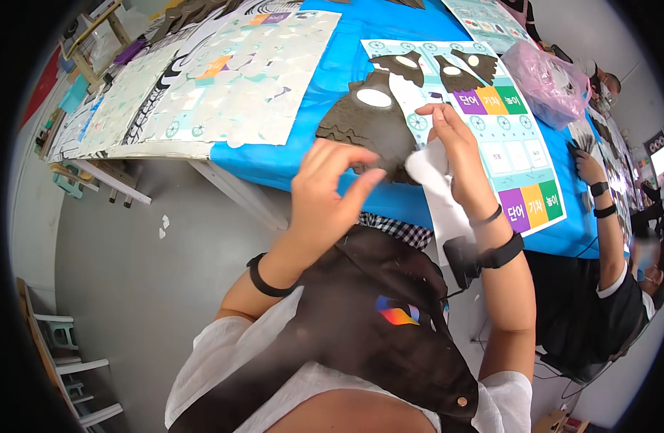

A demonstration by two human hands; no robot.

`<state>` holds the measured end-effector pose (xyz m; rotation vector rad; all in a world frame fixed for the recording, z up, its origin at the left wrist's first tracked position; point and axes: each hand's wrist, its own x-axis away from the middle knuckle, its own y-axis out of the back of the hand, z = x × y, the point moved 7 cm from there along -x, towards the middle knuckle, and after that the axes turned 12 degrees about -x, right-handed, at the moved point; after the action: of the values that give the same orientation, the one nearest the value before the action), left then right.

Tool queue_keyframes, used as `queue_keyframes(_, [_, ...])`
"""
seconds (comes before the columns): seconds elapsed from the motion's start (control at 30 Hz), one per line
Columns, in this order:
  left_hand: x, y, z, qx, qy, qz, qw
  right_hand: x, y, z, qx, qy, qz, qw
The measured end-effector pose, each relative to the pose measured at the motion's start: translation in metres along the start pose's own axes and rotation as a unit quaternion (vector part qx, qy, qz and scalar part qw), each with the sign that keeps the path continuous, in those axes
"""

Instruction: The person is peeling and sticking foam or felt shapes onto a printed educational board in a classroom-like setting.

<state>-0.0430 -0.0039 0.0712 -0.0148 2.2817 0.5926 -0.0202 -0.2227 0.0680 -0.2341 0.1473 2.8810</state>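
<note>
Bag [547, 85] (pink) nr R hand [463, 153]

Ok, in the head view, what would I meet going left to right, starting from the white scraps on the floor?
White scraps, black left wristband, left hand, right hand, pink plastic bag.

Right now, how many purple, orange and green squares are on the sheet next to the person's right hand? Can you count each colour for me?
Purple squares: 2
Orange squares: 2
Green squares: 2
Total: 6 squares on that sheet
</note>
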Motion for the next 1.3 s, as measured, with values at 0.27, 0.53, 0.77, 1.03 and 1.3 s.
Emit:
queue_keyframes(0.27, [0.016, -0.056, 0.0, 0.263, 0.185, 0.15, 0.935, 0.035, -0.019, 0.015, -0.142, 0.049, -0.031, 0.988])
queue_keyframes(0.53, [0.017, -0.054, 0.005, 0.481, 0.262, 0.169, 0.82, 0.045, -0.02, 0.018, -0.221, 0.044, 0.003, 0.974])
queue_keyframes(0.77, [0.015, -0.05, 0.011, 0.402, 0.218, 0.137, 0.879, 0.05, -0.014, 0.012, -0.19, 0.056, 0.033, 0.98])
queue_keyframes(1.03, [0.014, 0.011, -0.033, 0.066, -0.22, -0.167, 0.959, 0.044, 0.01, -0.001, -0.266, 0.031, -0.093, 0.959])
queue_keyframes(1.3, [-0.061, -0.003, 0.042, 0.261, 0.134, 0.107, 0.95, 0.025, -0.023, 0.026, -0.012, 0.037, 0.087, 0.995])
